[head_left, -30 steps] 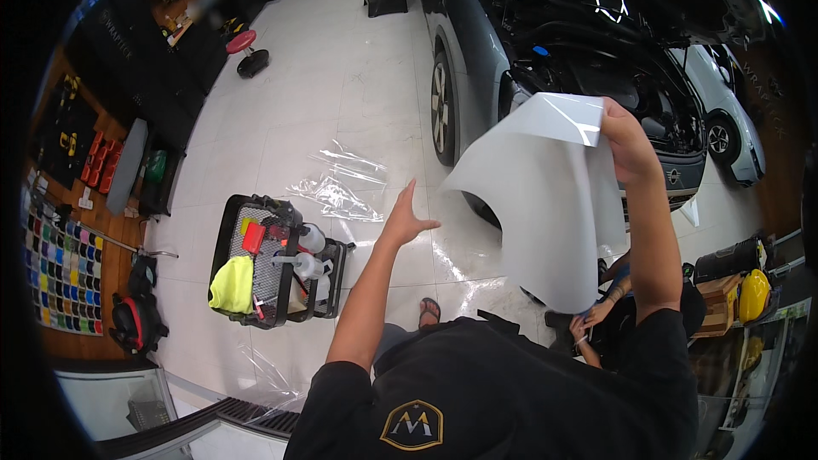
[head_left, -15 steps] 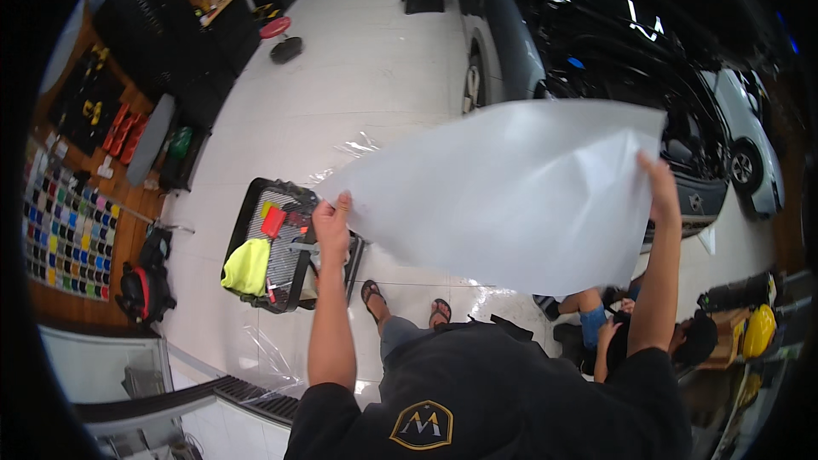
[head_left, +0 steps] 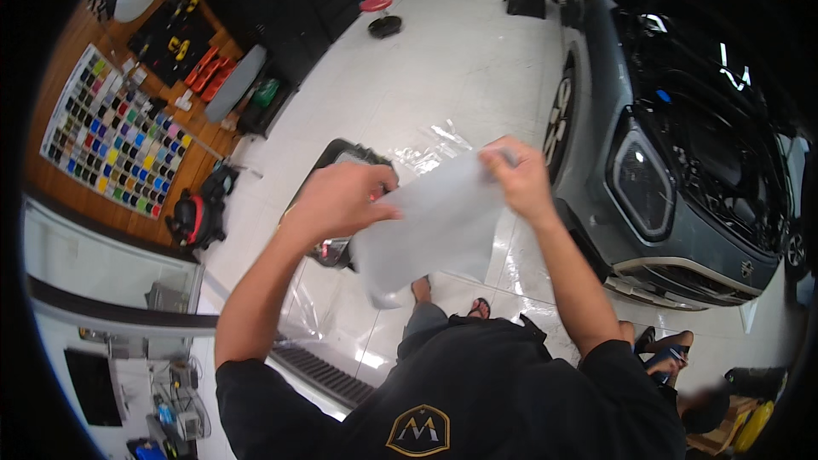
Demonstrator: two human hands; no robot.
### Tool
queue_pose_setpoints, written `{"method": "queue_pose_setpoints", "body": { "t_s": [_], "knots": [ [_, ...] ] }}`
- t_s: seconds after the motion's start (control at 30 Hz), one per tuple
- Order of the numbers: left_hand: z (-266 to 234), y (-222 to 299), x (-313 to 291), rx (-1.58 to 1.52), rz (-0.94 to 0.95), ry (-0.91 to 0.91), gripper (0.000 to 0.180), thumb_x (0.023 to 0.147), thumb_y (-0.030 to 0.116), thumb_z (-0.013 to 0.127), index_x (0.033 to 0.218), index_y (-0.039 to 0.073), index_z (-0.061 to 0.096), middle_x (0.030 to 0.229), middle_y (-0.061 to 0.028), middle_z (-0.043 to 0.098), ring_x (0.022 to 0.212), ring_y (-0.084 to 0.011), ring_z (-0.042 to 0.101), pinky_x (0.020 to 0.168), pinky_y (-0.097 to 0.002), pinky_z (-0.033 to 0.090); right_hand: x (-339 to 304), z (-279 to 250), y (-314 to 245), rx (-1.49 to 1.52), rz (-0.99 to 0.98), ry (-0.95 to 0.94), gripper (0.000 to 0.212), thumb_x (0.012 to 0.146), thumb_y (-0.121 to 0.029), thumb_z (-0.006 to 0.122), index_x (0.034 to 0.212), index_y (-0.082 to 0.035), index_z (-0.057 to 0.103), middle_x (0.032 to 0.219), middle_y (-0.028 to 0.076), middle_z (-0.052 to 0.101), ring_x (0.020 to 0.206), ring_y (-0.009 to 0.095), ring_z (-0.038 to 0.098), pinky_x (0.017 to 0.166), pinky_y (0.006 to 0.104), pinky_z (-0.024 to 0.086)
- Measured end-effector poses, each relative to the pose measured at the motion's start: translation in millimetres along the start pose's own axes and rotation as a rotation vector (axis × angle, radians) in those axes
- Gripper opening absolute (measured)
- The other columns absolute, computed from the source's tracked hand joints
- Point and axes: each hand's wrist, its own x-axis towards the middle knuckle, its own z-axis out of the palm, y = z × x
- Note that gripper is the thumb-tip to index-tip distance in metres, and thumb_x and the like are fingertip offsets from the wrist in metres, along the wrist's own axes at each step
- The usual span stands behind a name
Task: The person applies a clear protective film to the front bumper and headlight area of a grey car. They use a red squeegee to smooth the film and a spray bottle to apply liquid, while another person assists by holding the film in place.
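Note:
A translucent whitish sheet of film (head_left: 439,221) hangs in front of me, above the floor. At its upper right corner, my right hand (head_left: 518,177) pinches the film between thumb and fingers. My left hand (head_left: 341,196) is beside the upper left edge, thumb and fingers apart with a gap between them; whether a fingertip touches the film is hard to tell. Behind my left hand and the sheet, a black open case (head_left: 341,153) is largely hidden.
A grey car (head_left: 596,119) with its hood raised stands at the right. Clear crinkled plastic (head_left: 434,149) lies on the white floor beyond the sheet. A seated person (head_left: 669,362) is at lower right. A red-topped rolling stool (head_left: 379,8) and a color-swatch board (head_left: 115,136) are farther off.
My hands have come closer together, and the widely stretched sheet now hangs narrower. My left hand's fingers have come off its corner. The view has turned, shifting the car and room.

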Motion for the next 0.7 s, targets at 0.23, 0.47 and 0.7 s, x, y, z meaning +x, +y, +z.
{"method": "queue_pose_setpoints", "body": {
  "t_s": [0.23, 0.47, 0.7],
  "knots": [
    [59.5, -85.0, -99.3, -0.79, -0.319, 0.137, 0.032, 0.088, 0.009, 0.072, 0.119, 0.0, 0.069, 0.1, -0.0071, 0.074, 0.087, -0.0153, 0.069, 0.081, -0.0302, 0.055, 32.6, -1.3, -28.3, 0.07, 0.03, -0.004, 0.019, 0.096, -0.02, 0.07, 0.089, -0.003, 0.07, 0.071, -0.002, 0.062, 0.064, 0.005, 0.054, 0.057, 0.0235, 0.043],
    [118.0, -70.8, -56.4, -1.002, -0.302, 0.647, 0.018, 0.094, 0.012, 0.073, 0.102, -0.004, 0.071, 0.088, -0.0057, 0.073, 0.078, -0.0097, 0.067, 0.072, -0.0249, 0.054, 79.0, -32.7, -25.5, -0.107, 0.094, 0.004, 0.022, 0.094, -0.023, 0.072, 0.093, -0.002, 0.071, 0.076, -0.001, 0.064, 0.067, 0.008, 0.057, 0.061, 0.0245, 0.045],
    [102.1, -22.3, -25.9, -1.342, -0.184, 0.664, 0.02, 0.092, 0.017, 0.077, 0.098, -0.002, 0.073, 0.079, -0.0021, 0.071, 0.067, -0.0051, 0.063, 0.06, -0.0213, 0.05, 107.2, -42.0, -25.1, -0.733, -0.297, 0.312, 0.03, 0.089, -0.024, 0.074, 0.107, 0.0, 0.069, 0.092, 0.013, 0.07, 0.081, 0.022, 0.066, 0.074, 0.0327, 0.051]
  ]
}}
